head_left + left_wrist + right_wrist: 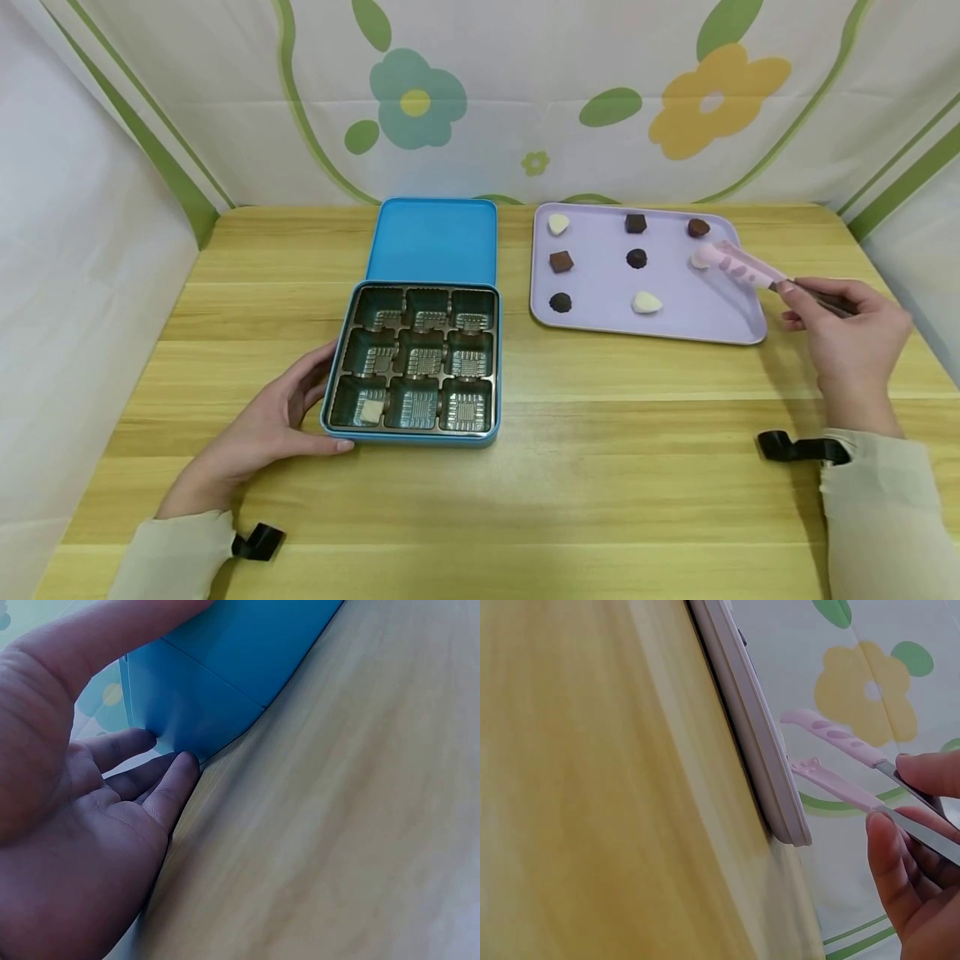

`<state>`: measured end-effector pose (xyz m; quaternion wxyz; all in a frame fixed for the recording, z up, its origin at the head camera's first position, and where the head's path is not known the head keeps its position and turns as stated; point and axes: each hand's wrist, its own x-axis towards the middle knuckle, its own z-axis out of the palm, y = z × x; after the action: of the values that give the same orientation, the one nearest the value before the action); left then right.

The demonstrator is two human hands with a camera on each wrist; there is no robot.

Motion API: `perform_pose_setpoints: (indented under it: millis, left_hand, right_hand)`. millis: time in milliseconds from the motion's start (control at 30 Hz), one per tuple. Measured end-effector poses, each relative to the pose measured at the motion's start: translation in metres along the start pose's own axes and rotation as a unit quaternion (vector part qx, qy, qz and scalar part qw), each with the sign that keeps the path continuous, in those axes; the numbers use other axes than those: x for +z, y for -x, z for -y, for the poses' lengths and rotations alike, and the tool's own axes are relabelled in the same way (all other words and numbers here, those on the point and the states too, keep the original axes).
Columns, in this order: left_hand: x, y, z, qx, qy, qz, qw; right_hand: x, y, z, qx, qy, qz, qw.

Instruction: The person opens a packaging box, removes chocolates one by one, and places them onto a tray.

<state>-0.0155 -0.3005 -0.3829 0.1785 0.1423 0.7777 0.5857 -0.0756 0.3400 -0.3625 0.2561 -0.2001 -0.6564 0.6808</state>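
My right hand (862, 329) grips a pair of tongs (757, 271) with pink tips and metal arms. The tips reach over the right part of a lilac tray (697, 325), right at a white chocolate (699, 260). In the right wrist view the tong arms (844, 791) stand apart, thumb on one and fingers on the other. At the front left corner of a blue tin (420, 442), my left hand (262, 425) rests its fingers along the side and its thumb along the front. A pale square piece (371, 411) lies in the front left compartment of the tin's gold insert.
On the tray also lie white chocolates (647, 302), dark ones (637, 258), a brown square (561, 262) and a brown heart-shaped one (698, 227). The tin's blue lid (435, 237) is behind it. A flowered cloth (495, 83) hangs along the wooden table's (570, 483) back edge.
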Motion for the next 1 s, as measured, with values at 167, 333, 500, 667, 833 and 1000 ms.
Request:
perform_pose_setpoints:
  millis: [167, 333, 500, 667, 833, 1000]
  left_hand:
    - [0.0, 0.0, 0.0, 0.001, 0.0, -0.001, 1.0]
    - [-0.001, 0.0, 0.0, 0.002, 0.001, 0.002, 1.0]
    - [0.0, 0.0, 0.002, 0.005, 0.001, 0.002, 1.0]
    - [0.0, 0.0, 0.002, 0.011, -0.001, 0.003, 0.9999]
    - [0.0, 0.0, 0.001, 0.009, -0.001, 0.002, 1.0]
    - [0.0, 0.0, 0.001, 0.005, -0.002, 0.001, 1.0]
  right_hand:
    - [0.005, 0.001, -0.002, -0.022, -0.035, -0.011, 0.9991]
    - [0.014, 0.008, -0.003, -0.037, -0.07, -0.022, 0.9966]
    - [0.033, 0.019, -0.003, -0.055, -0.088, 0.001, 0.9946]
    - [0.062, 0.044, 0.002, -0.06, -0.06, 0.074, 0.9936]
    - [0.098, 0.077, 0.012, -0.091, 0.027, 0.17, 0.9808]
    - [0.137, 0.112, 0.021, -0.148, 0.103, 0.287, 0.9409]
